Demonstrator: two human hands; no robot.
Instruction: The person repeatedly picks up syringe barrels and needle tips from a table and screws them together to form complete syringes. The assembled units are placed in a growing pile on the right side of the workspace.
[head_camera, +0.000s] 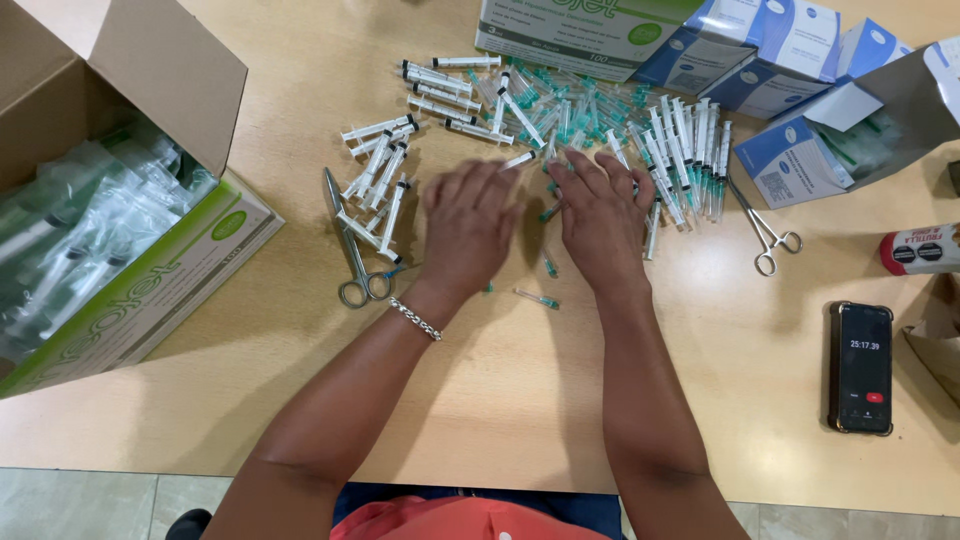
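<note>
My left hand and my right hand lie palm down side by side on the wooden table, fingers spread toward a heap of plastic syringes with green-capped needles. A syringe tip pokes out past my left fingertips. It is hidden whether either hand grips anything. Loose capped needles lie on the table between and just below the hands. A smaller group of syringes lies left of my left hand.
Metal scissors lie left of my left hand, metal forceps to the right. An open cardboard box of packaged syringes stands at far left. Blue-and-white boxes line the back. A black phone lies at right.
</note>
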